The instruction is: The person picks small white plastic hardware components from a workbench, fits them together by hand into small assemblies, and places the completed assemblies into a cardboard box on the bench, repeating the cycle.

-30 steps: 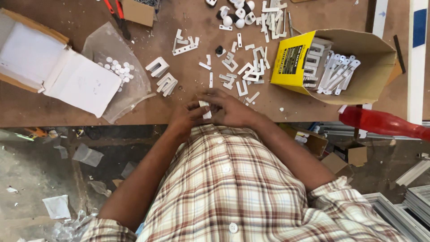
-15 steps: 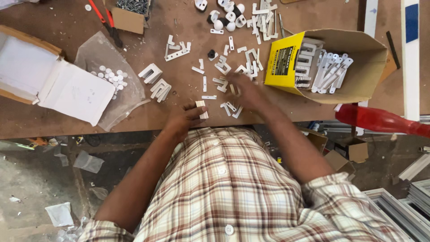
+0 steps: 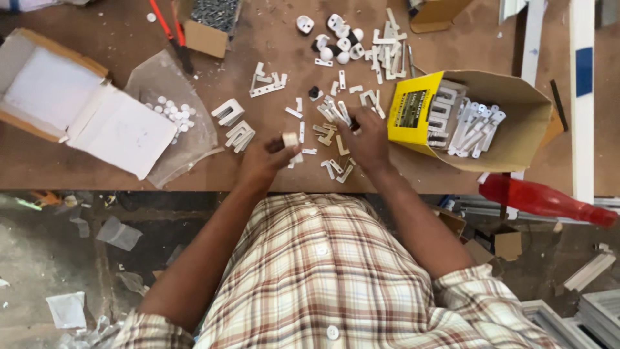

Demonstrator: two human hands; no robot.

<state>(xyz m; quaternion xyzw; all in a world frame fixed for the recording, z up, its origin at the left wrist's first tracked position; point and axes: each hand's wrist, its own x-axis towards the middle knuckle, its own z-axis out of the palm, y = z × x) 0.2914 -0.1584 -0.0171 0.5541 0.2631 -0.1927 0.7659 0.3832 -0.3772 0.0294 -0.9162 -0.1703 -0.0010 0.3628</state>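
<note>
Left hand [image 3: 266,160] pinches white clip [image 3: 290,139]; right hand [image 3: 368,139] apparently over loose pcs [image 3: 336,139].

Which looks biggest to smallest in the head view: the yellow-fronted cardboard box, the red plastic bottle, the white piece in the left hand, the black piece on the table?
1. Yellow-fronted cardboard box
2. Red plastic bottle
3. White piece in the left hand
4. Black piece on the table, close to the white piece in size, so that order is unsure.
</note>
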